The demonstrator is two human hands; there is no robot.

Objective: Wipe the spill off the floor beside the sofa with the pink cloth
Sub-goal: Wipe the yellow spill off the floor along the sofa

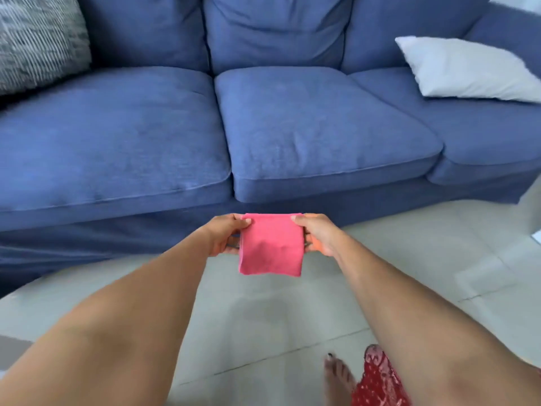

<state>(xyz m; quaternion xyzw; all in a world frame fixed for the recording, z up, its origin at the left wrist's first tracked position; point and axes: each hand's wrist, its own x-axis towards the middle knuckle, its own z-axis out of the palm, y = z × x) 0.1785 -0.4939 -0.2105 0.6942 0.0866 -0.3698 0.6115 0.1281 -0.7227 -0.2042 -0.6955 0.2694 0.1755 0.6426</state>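
Before a blue sofa (263, 127), above a pale tiled floor (409, 259), a person held a folded pink cloth (270, 244) up between two outstretched bare arms. Both the left hand (224, 234) and the right hand (317, 234) pinched the cloth's upper corners, thumbs on the near face and fingers tucked behind, so the square hung clear of the tiles, just short of the sofa's skirt. It looked light and soft, draping limp below the pinch and dimpling mid-panel, a fabric likely to crumple unless kept folded into a pad; its side edges or a flat palm across the middle seemed the natural holds for wiping. No spill could be made out on the tiles. A grey patterned cushion (38, 39) and a white pillow (468, 68) sat at either end of the sofa, and a bare foot (339, 376) showed below.
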